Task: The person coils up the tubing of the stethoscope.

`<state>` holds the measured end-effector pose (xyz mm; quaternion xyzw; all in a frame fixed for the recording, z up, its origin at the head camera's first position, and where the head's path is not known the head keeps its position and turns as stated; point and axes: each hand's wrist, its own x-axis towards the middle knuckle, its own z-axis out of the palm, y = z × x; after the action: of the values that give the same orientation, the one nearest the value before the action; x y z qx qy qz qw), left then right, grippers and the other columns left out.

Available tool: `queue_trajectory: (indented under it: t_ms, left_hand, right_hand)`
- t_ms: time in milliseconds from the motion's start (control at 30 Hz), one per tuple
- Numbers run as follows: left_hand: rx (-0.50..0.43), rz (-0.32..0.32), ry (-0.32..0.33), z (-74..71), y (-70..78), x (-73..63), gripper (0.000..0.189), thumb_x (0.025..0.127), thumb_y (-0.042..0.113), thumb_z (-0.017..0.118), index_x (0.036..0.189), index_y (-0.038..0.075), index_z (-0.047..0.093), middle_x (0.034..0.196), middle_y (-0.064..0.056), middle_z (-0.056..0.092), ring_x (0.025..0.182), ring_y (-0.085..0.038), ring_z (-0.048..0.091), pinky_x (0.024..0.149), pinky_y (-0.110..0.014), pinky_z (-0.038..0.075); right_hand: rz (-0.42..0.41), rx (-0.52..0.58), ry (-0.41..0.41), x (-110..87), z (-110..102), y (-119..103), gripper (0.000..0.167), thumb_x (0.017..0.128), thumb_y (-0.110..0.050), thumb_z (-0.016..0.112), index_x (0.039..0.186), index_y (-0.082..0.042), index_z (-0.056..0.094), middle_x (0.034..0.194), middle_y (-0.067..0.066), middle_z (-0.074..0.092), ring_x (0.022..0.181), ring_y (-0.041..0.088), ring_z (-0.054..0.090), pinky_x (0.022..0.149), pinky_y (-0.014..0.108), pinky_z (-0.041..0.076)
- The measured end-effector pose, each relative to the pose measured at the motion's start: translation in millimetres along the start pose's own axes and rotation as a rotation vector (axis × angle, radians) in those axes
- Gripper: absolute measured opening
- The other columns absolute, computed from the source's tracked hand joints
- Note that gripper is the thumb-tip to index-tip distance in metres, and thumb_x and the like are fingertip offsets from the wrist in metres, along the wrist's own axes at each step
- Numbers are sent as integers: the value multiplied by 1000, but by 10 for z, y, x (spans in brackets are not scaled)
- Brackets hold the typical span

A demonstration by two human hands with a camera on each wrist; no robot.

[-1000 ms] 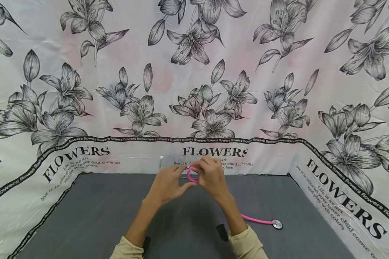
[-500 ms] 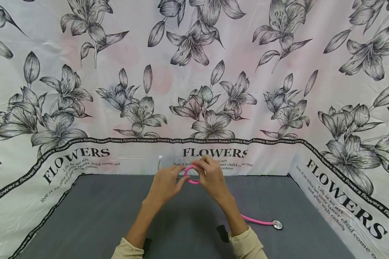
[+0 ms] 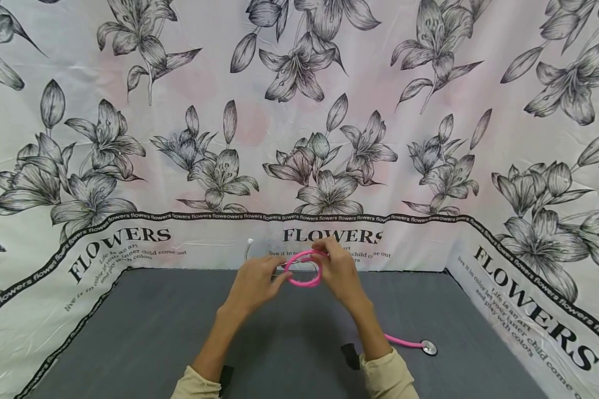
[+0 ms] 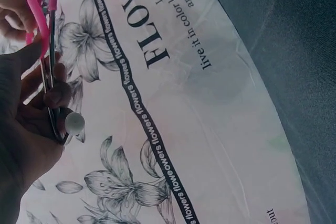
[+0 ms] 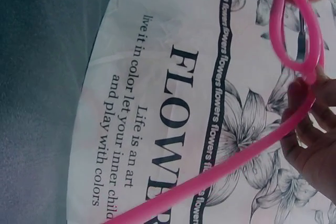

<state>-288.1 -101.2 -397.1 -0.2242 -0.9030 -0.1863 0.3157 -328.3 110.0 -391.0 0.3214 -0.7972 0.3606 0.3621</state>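
Both hands hold a pink stethoscope (image 3: pixel 303 284) up over the grey table, its tubing bent into a loop between them. My left hand (image 3: pixel 252 285) grips the metal ear tubes, where the pink tubing begins; in the left wrist view a white eartip (image 4: pixel 74 124) sticks out past the fingers. My right hand (image 3: pixel 341 274) pinches the loop's right side. Seen from the right wrist, the pink tube (image 5: pixel 210 174) runs from those fingers down to the lower left. The silver chest piece (image 3: pixel 429 347) lies on the table to the right of the right forearm.
A grey table (image 3: pixel 169 327) spreads under the arms. Behind it and along both sides hangs a white cloth (image 3: pixel 219 238) printed with flowers and lettering. Dark straps show at both wrists, near the beige sleeves (image 3: pixel 389 374).
The right hand has moved slightly right, away from the left, and the pink loop between the hands has widened. The left hand stays nearly in place.
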Motion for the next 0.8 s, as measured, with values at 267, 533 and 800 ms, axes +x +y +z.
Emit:
queue_trajectory:
  t_ms: [267, 533, 800]
  left_hand:
    - [-125, 3, -50, -86, 23, 8, 33, 88, 29, 84, 113, 9, 78, 94, -4, 79, 75, -13, 70, 68, -25, 57]
    - [-350, -10, 2, -149, 52, 23, 30, 90, 19, 83, 115, 4, 77, 98, -8, 80, 78, -15, 74, 73, -29, 62]
    - [-482, -92, 59, -155, 60, 34, 31, 91, 15, 81, 117, -1, 76, 95, -12, 79, 69, -15, 70, 67, -21, 57]
  right_hand:
    - [158, 67, -15, 6, -97, 105, 30, 88, -10, 81, 108, 1, 62, 87, 14, 74, 75, 23, 72, 68, 27, 58]
    - [170, 203, -89, 8, -30, 152, 14, 91, -2, 77, 98, 0, 66, 90, 16, 76, 76, 25, 75, 71, 24, 61]
    - [164, 271, -165, -39, 59, 47, 15, 91, -8, 79, 103, -2, 73, 89, 12, 78, 78, 19, 74, 69, 22, 59]
